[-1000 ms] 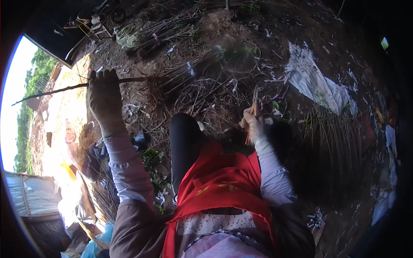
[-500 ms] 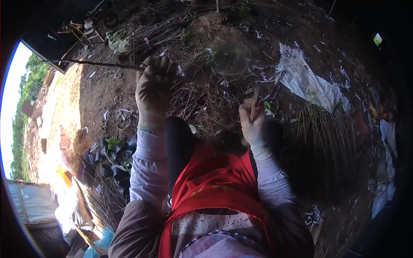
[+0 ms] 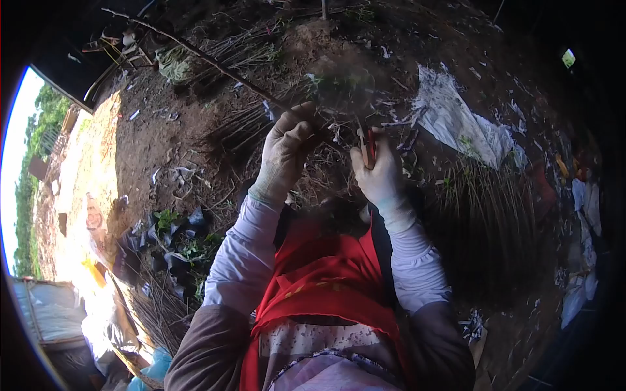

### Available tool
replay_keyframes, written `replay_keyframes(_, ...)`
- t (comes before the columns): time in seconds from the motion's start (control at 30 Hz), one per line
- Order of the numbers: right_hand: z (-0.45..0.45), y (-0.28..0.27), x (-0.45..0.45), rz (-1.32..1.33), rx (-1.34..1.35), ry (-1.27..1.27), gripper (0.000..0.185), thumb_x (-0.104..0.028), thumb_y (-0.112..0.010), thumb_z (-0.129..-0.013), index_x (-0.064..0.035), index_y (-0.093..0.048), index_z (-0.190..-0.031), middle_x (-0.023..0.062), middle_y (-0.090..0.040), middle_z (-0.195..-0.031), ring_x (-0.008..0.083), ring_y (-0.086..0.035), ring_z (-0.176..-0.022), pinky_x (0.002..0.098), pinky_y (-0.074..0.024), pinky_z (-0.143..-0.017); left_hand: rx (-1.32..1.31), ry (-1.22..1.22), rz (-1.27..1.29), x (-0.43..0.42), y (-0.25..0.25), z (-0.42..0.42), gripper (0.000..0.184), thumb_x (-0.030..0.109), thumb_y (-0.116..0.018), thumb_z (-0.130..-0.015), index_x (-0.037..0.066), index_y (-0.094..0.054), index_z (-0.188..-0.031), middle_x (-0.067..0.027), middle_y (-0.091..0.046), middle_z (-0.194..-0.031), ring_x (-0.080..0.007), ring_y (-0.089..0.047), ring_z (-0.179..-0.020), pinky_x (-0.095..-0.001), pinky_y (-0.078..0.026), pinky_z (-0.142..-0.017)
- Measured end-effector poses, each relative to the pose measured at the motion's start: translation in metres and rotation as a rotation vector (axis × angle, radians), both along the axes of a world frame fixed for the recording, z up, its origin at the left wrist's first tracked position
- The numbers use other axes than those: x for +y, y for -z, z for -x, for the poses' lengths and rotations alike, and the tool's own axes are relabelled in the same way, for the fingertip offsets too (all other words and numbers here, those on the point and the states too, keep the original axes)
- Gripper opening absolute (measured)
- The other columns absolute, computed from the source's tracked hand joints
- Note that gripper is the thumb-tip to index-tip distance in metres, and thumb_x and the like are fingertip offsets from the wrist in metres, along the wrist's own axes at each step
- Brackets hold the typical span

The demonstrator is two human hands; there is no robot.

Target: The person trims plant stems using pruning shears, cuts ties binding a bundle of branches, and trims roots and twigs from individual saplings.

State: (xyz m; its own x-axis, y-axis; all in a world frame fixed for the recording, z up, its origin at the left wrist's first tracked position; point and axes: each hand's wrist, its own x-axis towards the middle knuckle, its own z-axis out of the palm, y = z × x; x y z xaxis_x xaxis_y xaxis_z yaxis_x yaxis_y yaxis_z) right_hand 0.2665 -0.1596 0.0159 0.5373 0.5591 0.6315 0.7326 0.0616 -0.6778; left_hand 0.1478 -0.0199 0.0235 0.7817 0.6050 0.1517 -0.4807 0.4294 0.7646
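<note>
My left hand (image 3: 285, 146), in a pale glove, is closed around a long thin branch (image 3: 215, 64). The branch slants from my fist up to the upper left, and its lower end goes out of sight around my fingers. A short way to the right, my right hand (image 3: 381, 174), gloved too, grips red-handled pruning shears (image 3: 370, 148) with the blade end pointing upward. The two hands are apart, level in front of my knees. Whether the blades touch the branch, I cannot tell.
A bundle of thin stems (image 3: 486, 202) lies on the right below a white sheet (image 3: 450, 114). Cut twigs and scraps litter the soil ahead. Dark plastic bags with leafy plants (image 3: 179, 244) stand at the left, and a bright opening is beyond them.
My left hand has come right and down towards the right hand, and the branch has swung from nearly level to a slant. The right hand has shifted slightly left, turning the shears.
</note>
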Motion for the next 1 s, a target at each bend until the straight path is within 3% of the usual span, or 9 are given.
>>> replay_keyframes(0.2, 0.003, 0.022, 0.003, 0.17, 0.23, 0.012, 0.022, -0.009, -0.063, -0.077, -0.0028, -0.05, -0.093, 0.0148, -0.056, -0.077, 0.0306, -0.057, -0.068, 0.0389, -0.045, -0.062, -0.032, -0.01, -0.002, -0.006, 0.001, -0.009, 0.035, 0.013, -0.055, -0.089, 0.005, -0.048, -0.123, -0.0061, -0.059, -0.099, -0.0179, -0.06, -0.091, -0.0353, -0.05, -0.085)
replay_keyframes(0.3, 0.014, 0.033, 0.008, 0.15, 0.5, -0.064, 0.019, -0.008, -0.062, -0.077, -0.0023, -0.049, -0.091, 0.014, -0.054, -0.072, 0.0284, -0.056, -0.063, 0.0368, -0.0446, -0.06, -0.046, -0.046, 0.072, -0.013, 0.009, -0.012, 0.039, 0.015, -0.056, -0.09, 0.005, -0.046, -0.126, -0.005, -0.058, -0.099, -0.0168, -0.059, -0.089, -0.0335, -0.049, -0.083)
replay_keyframes(0.4, 0.033, 0.048, 0.014, 0.116, 0.495, -0.019, 0.018, -0.011, -0.061, -0.078, -0.0018, -0.05, -0.09, 0.0127, -0.054, -0.07, 0.0243, -0.056, -0.062, 0.0367, -0.0446, -0.06, -0.083, -0.055, 0.18, -0.02, 0.019, -0.012, 0.043, 0.016, -0.057, -0.09, 0.005, -0.043, -0.129, -0.003, -0.057, -0.103, -0.0137, -0.056, -0.092, -0.0295, -0.048, -0.083)
replay_keyframes(0.63, 0.035, 0.055, 0.016, 0.082, 0.623, -0.093, 0.018, -0.012, -0.061, -0.08, -0.0011, -0.051, -0.09, 0.0103, -0.053, -0.07, 0.0199, -0.053, -0.061, 0.0348, -0.0439, -0.06, 0.071, -0.064, 0.014, -0.042, 0.024, -0.003, 0.04, 0.01, -0.057, -0.089, 0.004, -0.047, -0.127, -0.0003, -0.058, -0.104, -0.0079, -0.054, -0.093, -0.0259, -0.046, -0.084)
replay_keyframes(0.73, 0.02, 0.029, 0.004, -0.006, 0.711, -0.242, 0.017, -0.007, -0.059, -0.081, -0.0006, -0.053, -0.096, -0.0014, -0.05, -0.07, 0.0082, -0.045, -0.058, 0.0267, -0.0412, -0.055, 0.131, -0.033, -0.027, -0.032, 0.019, 0.004, 0.042, 0.009, -0.054, -0.089, 0.002, -0.044, -0.129, -0.0021, -0.059, -0.102, -0.0126, -0.057, -0.094, -0.0294, -0.045, -0.087)
replay_keyframes(0.77, 0.013, 0.01, -0.006, -0.054, 0.742, -0.272, 0.019, -0.004, -0.058, -0.081, -0.0014, -0.053, -0.099, -0.0039, -0.052, -0.075, 0.0055, -0.046, -0.063, 0.0242, -0.0419, -0.06, 0.14, -0.054, -0.041, -0.027, 0.02, 0.007, 0.042, 0.009, -0.054, -0.089, 0.002, -0.044, -0.129, -0.002, -0.059, -0.1, -0.0129, -0.057, -0.092, -0.0296, -0.046, -0.087)
replay_keyframes(0.9, -0.009, -0.019, -0.02, -0.267, 0.763, -0.291, 0.022, -0.005, -0.057, -0.082, -0.0018, -0.052, -0.103, -0.0021, -0.056, -0.083, 0.0051, -0.05, -0.074, 0.0248, -0.0429, -0.072, 0.137, -0.084, -0.147, -0.013, 0.029, 0.009, 0.048, 0.014, -0.057, -0.089, 0.003, -0.04, -0.133, -0.0027, -0.059, -0.096, -0.0142, -0.058, -0.089, -0.0296, -0.047, -0.082)
replay_keyframes(0.93, -0.014, -0.015, -0.021, -0.211, 0.639, -0.261, 0.019, -0.005, -0.055, -0.082, -0.0026, -0.052, -0.101, 0.004, -0.059, -0.082, 0.0153, -0.057, -0.074, 0.0309, -0.0461, -0.069, 0.114, -0.076, -0.164, -0.012, 0.031, 0.009, 0.051, 0.015, -0.057, -0.089, 0.004, -0.038, -0.134, -0.0029, -0.059, -0.096, -0.0142, -0.058, -0.089, -0.0296, -0.047, -0.082)
replay_keyframes(1.0, -0.015, -0.014, -0.021, 0.169, 0.278, -0.109, 0.02, -0.007, -0.057, -0.08, -0.003, -0.052, -0.098, 0.0102, -0.059, -0.083, 0.0252, -0.059, -0.075, 0.036, -0.047, -0.068, 0.081, -0.07, -0.184, -0.014, 0.03, 0.008, 0.055, 0.017, -0.058, -0.088, 0.005, -0.034, -0.137, -0.0033, -0.059, -0.096, -0.0142, -0.058, -0.088, -0.0295, -0.047, -0.08)
